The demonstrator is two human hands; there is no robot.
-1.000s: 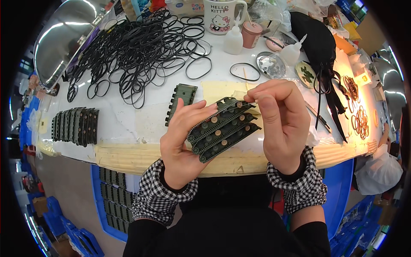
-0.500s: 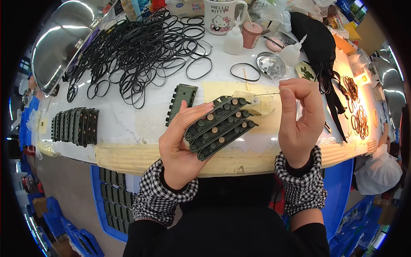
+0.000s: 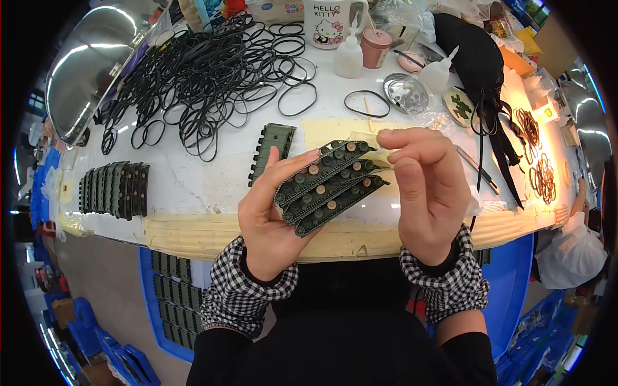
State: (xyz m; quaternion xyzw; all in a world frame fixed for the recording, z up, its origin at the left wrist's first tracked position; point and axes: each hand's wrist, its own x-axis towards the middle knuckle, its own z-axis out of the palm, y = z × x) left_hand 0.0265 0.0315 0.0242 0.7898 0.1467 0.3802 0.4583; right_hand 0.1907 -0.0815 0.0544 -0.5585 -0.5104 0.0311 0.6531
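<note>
My left hand (image 3: 267,219) grips a stack of several-wheeled dark green toy tank side pieces (image 3: 325,190), fanned so that three show, with small copper-coloured discs on some wheels. Close to their right end is my right hand (image 3: 431,186), its fingers curled and thumb drawn near the fingertips. Whatever thin thing may be between those fingertips is too small to make out. Behind the held pieces lies one flat green ridged part (image 3: 275,143). A row of similar green parts (image 3: 114,190) stands on the table at the left.
A tangle of black rubber bands (image 3: 199,83) covers the back left. White squeeze bottles (image 3: 348,59), a mug (image 3: 325,26), a pink cup (image 3: 374,48) and a metal dish (image 3: 405,94) stand behind. A blue tray (image 3: 149,289) with green parts is below the table edge.
My right hand has come left and slightly down to the right end of the held pieces. The thin wire-like thing it pinched earlier no longer shows clearly. My left hand keeps its grip.
</note>
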